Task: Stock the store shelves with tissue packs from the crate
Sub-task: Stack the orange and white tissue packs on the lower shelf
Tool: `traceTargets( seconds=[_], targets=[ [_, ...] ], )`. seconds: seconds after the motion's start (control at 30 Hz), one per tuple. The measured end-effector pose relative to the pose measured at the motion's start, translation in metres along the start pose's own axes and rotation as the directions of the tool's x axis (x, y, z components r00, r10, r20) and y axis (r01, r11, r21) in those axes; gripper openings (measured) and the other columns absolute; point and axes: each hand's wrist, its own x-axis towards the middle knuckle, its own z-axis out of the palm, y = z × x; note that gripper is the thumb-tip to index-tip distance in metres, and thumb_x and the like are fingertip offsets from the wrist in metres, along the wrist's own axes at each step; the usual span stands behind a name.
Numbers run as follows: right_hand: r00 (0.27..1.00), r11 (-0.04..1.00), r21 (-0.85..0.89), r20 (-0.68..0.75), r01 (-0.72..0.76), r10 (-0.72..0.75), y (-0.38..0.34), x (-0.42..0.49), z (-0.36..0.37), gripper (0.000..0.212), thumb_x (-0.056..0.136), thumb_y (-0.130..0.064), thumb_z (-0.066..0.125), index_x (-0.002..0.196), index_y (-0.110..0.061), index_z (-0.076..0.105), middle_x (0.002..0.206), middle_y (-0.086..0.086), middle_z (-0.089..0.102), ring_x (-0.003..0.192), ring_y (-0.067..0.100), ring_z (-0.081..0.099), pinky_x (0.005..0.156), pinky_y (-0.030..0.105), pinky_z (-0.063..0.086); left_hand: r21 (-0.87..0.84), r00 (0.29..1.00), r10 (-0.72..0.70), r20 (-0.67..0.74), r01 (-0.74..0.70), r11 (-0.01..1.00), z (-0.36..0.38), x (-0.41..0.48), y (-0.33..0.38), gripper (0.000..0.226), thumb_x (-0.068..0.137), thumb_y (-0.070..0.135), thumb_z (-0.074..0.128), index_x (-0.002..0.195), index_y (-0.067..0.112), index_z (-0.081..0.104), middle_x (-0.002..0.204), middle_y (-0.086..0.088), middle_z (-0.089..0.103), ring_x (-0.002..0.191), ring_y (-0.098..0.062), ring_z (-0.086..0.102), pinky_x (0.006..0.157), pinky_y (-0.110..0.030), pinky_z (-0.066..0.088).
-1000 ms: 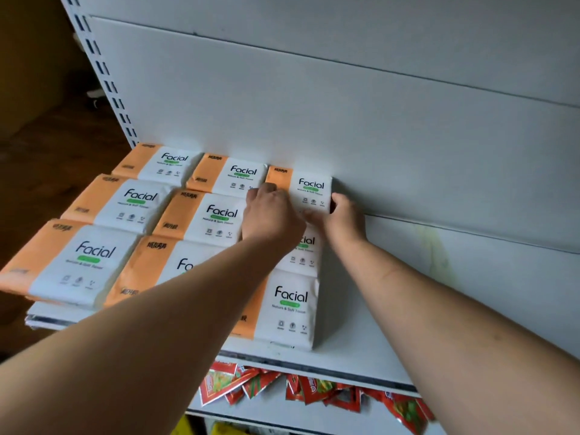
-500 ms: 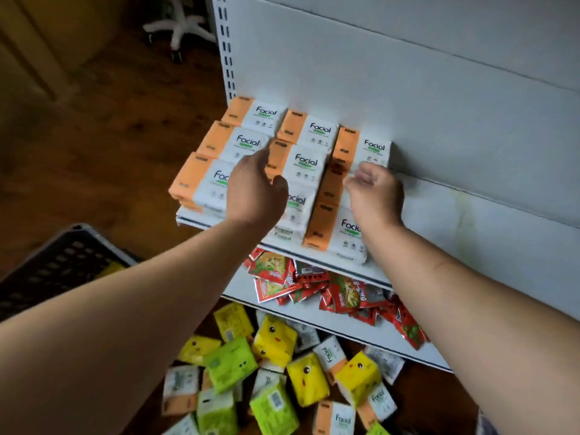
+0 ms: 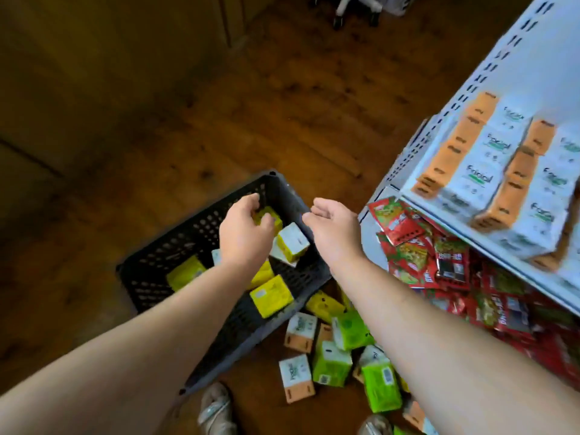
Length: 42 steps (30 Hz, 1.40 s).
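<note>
Left hand is over the black crate, fingers and thumb curled round a yellow tissue pack near the crate's far corner. The pack's long axis is mostly hidden. Just right of it a white-topped pack lies tilted. Right hand hovers at the crate's right rim, fingers loosely curled, holding nothing. The crate sits on a wooden floor. Loose packs lie near the crate's right side, and the shelf of orange Facial packs is further right. Bare floor left of the crate.
</note>
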Motion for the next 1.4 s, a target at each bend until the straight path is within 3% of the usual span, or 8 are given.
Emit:
traceTargets(
  seconds=[0.23,0.47,0.57,0.73,0.93,1.07,1.23,1.4],
  targets=[
    [0.967,0.962,-0.208,0.144,-0.176,0.208,0.055,0.007,0.112,0.038,0.088,-0.010,0.060,0.125,-0.005,0.056,0.127,0.010,0.059,0.118,0.023,0.055,0.103,0.037,0.043,-0.021,0.961,-0.270,0.066,0.272,0.962,-0.068,0.033,-0.144,0.037,0.094,0.018,0.049,0.130,0.016,0.052,0.130,-0.003,0.057,0.119,-0.019,0.053,0.101,-0.037,0.045],
    [0.921,0.897,-0.336,0.159,-0.288,0.356,0.125,0.049,0.173,0.039,0.088,-0.009,0.059,0.127,-0.004,0.054,0.127,0.013,0.058,0.116,0.025,0.055,0.098,0.032,0.042,-0.062,0.885,-0.433,0.173,0.448,0.892,-0.020,0.060,-0.235,0.033,0.093,0.018,0.051,0.125,0.014,0.056,0.124,-0.004,0.061,0.116,-0.019,0.055,0.100,-0.029,0.043],
    [0.884,0.886,-0.371,0.263,-0.277,0.387,0.162,0.070,0.208,0.038,0.090,-0.008,0.056,0.128,-0.004,0.054,0.127,0.013,0.059,0.109,0.024,0.057,0.084,0.025,0.044,-0.103,0.813,-0.557,0.170,0.577,0.810,0.017,0.075,-0.277,0.036,0.090,0.018,0.055,0.126,0.012,0.055,0.122,-0.008,0.062,0.112,-0.025,0.058,0.098,-0.040,0.047],
    [0.834,0.868,-0.419,0.351,-0.268,0.427,0.226,0.079,0.271,0.042,0.090,-0.013,0.058,0.130,-0.004,0.051,0.129,0.012,0.058,0.118,0.024,0.055,0.090,0.021,0.038,-0.192,0.669,-0.728,0.149,0.742,0.643,0.066,0.091,-0.345,0.042,0.091,0.017,0.052,0.133,0.010,0.047,0.131,-0.009,0.054,0.118,-0.030,0.053,0.102,-0.034,0.042],
    [0.913,0.871,-0.455,0.246,-0.186,0.324,0.256,0.115,0.322,0.066,0.078,-0.036,0.071,0.134,-0.012,0.044,0.123,0.009,0.061,0.110,0.026,0.059,0.087,0.030,0.045,-0.273,0.701,-0.710,0.076,0.699,0.661,0.104,0.118,-0.385,0.035,0.093,0.018,0.051,0.127,0.013,0.054,0.122,-0.006,0.060,0.113,-0.025,0.055,0.097,-0.028,0.043],
    [0.921,0.840,-0.538,0.292,-0.065,0.258,0.263,0.135,0.348,0.048,0.079,-0.035,0.069,0.119,-0.011,0.056,0.116,0.009,0.064,0.106,0.028,0.060,0.076,0.026,0.040,-0.448,0.809,-0.561,0.173,0.572,0.687,0.130,0.142,-0.387,0.033,0.097,0.013,0.043,0.127,0.014,0.055,0.118,0.001,0.058,0.110,-0.013,0.053,0.088,-0.018,0.043],
    [0.923,0.918,-0.319,0.223,-0.236,0.315,0.268,0.140,0.349,0.027,0.081,-0.017,0.065,0.106,-0.008,0.063,0.107,0.016,0.067,0.099,0.034,0.063,0.088,0.043,0.050,-0.616,0.739,-0.586,0.334,0.641,0.458,0.138,0.162,-0.380,0.035,0.093,0.001,0.037,0.120,0.001,0.059,0.105,-0.010,0.063,0.079,-0.014,0.058,0.050,-0.006,0.044],
    [0.842,0.883,0.029,0.318,-0.468,0.436,0.239,0.122,0.303,0.016,0.085,-0.002,0.048,0.088,-0.014,0.057,0.093,0.013,0.063,0.075,0.026,0.062,0.062,0.032,0.050,-0.562,0.666,-0.715,0.215,0.683,0.467,0.107,0.140,-0.366,0.035,0.090,0.008,0.056,0.125,0.007,0.055,0.120,-0.012,0.060,0.092,-0.020,0.059,0.077,-0.026,0.045]
  ],
)
